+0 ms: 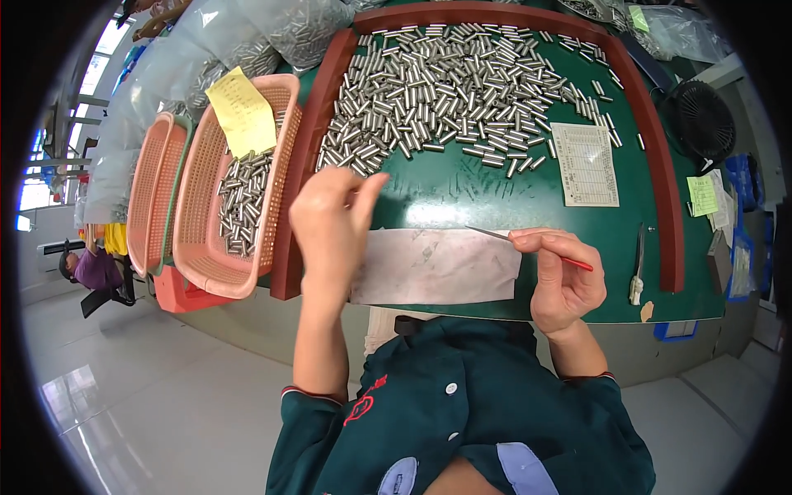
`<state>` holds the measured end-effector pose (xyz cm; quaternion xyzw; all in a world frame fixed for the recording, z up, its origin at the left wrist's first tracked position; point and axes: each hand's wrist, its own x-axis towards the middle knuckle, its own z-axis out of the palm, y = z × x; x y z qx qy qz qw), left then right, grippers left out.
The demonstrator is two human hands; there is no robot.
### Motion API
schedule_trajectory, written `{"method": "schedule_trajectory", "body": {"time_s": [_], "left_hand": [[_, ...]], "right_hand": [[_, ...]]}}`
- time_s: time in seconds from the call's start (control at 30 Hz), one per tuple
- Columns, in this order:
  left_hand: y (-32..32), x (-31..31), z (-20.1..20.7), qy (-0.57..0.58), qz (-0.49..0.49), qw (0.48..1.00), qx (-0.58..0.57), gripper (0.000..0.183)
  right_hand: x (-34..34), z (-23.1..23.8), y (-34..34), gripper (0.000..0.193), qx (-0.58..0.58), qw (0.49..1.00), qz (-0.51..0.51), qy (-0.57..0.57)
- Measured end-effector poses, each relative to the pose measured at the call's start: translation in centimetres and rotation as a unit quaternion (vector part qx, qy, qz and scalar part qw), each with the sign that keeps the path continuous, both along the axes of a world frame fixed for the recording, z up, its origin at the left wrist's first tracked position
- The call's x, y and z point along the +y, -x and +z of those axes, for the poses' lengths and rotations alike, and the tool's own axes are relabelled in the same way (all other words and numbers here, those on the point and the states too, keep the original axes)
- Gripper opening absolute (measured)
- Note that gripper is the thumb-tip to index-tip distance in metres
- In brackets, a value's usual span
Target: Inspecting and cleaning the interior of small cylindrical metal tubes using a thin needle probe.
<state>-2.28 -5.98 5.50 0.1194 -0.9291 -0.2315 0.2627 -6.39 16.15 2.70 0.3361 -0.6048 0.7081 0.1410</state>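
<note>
In my right hand (569, 276), thumb and fingers pinch a thin pointed metal tool (487, 233) with a red handle end, perhaps a needle file. Its tip points left above a stained whitish cloth (437, 268) spread along the near table edge. My left hand (334, 219) is raised at the cloth's left end, beside the red-brown wooden rail. It is smeared by motion and its fingers are partly hidden, so whether it holds anything does not show. Beyond both hands lies a large pile of short shiny metal pins (437, 91) on the green tabletop (429, 194).
A red-brown rail (672, 206) borders the table. Pink baskets stand at left, the nearer basket (191, 223) holding pins and a yellow note (242, 111). At right lie a printed card (586, 165), a slim tool (638, 264) and a black fan (701, 122). Someone sits far left.
</note>
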Motion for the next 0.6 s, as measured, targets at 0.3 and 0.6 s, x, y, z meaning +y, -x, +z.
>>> {"method": "schedule_trajectory", "body": {"time_s": [0.3,0.6], "left_hand": [[4.6,0.8,-4.3,0.069,0.042,0.99,-0.114,0.026],[0.6,3.8,-1.8,-0.202,-0.03,0.974,-0.094,0.01]], "right_hand": [[-0.1,0.0,-0.2,0.015,0.011,1.0,-0.01,-0.002],[0.5,0.6,0.2,0.018,0.098,0.995,0.012,-0.027]]}}
